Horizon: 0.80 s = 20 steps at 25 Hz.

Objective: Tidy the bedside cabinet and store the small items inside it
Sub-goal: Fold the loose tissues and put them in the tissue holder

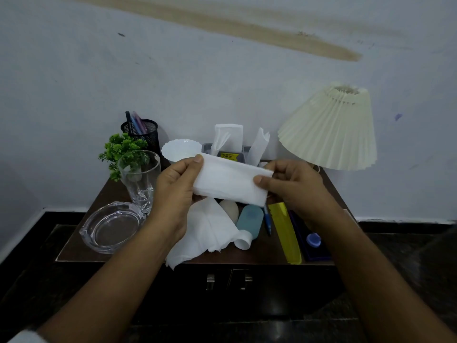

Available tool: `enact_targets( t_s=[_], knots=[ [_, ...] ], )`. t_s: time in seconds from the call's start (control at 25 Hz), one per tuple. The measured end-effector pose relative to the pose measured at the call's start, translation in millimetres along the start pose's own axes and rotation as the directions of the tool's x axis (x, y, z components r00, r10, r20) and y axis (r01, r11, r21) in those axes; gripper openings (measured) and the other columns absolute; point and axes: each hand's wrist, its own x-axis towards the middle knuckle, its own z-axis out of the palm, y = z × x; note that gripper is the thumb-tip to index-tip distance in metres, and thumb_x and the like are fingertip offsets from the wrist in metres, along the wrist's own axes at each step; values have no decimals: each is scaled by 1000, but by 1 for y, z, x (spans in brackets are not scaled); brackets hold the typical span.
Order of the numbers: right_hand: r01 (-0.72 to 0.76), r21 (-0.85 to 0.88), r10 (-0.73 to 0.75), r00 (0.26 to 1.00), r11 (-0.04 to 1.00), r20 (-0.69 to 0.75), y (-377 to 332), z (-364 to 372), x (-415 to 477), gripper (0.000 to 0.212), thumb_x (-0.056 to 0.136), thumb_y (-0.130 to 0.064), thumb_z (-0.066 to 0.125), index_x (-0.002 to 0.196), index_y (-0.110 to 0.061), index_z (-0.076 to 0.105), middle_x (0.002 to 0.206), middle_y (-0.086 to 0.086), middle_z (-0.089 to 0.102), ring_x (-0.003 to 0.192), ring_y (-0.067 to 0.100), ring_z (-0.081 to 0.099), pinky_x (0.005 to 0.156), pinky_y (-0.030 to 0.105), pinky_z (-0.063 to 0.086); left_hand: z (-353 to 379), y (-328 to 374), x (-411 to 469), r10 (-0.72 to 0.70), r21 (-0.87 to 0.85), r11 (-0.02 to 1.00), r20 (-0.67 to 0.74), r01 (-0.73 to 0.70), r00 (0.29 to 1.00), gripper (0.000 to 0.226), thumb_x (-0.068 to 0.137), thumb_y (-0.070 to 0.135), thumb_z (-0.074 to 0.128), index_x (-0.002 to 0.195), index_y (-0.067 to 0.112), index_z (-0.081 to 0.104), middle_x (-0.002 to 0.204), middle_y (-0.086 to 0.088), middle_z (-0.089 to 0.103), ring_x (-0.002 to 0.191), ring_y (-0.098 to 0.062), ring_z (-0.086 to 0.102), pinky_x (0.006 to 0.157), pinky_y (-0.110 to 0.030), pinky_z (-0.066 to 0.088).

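From the head camera, both hands are raised above the dark wooden bedside cabinet (81, 246), sharing one folded white tissue (230, 180) stretched between them. The left hand (173, 191) pinches the tissue's left end, thumb on top and fingers curled behind; the right hand (294, 186) pinches the right end, thumb pressed on its front edge. The tissue is held in the air, clear of the cabinet top. Below it a second, crumpled tissue (205, 231) lies on the cabinet and hangs over the front edge. Just beside that lie a pale round object (230, 209), a teal bottle (249, 221) on its side with a white cap (243, 241), a blue pen (267, 222), a yellow comb (285, 233) and a dark blue tray (314, 253) with a small blue-capped item (313, 240) in it. At the left stand a clear glass ashtray (111, 226) and a tall drinking glass (138, 179), near each other, with a small green plant (121, 149) behind the glass. Against the wall are a black mesh pen holder (142, 133) with pens, a white fluted bowl (180, 149), and a grey holder (227, 154) with tissues sticking up. A pleated cream lampshade (331, 129) stands at the right. The cabinet doors below show two metal handles (228, 280), both closed.
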Motion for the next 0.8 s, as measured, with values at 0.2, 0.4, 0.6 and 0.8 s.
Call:
enact_targets(
  t_s=[0.2,0.4,0.6,0.8],
  knots=[
    [-32,241,65,989,970,-131,-1,2,-4,18,91,-8,70,108,-2,67,97,14,76,80,18,74,62,35,63,7,-6,-2,13,79,997,137,-24,991,15,94,12,68,107,13,74,99,-2,79,89,-14,74,66,-27,60],
    [-30,-4,29,984,1000,-174,2,-4,-4,17,91,-3,68,106,-12,68,94,10,73,72,21,74,50,32,60,11,-7,1,48,170,981,224,-88,973,18,97,15,64,113,17,73,102,1,77,90,-9,71,65,-25,58],
    [11,-188,-77,933,982,-352,7,-10,-6,14,92,-9,67,103,-18,67,90,11,72,66,22,73,51,31,58,22,-9,6,-28,256,964,359,-70,933,37,101,25,58,137,25,61,127,1,68,102,-8,70,65,-19,55],
    [28,-182,-96,920,983,-379,4,-12,-6,13,91,-6,65,101,-14,66,83,12,72,56,18,71,49,34,59,16,-12,11,16,240,967,279,-86,960,64,96,28,66,154,30,41,136,16,59,112,-12,67,69,-20,57]
  ],
)
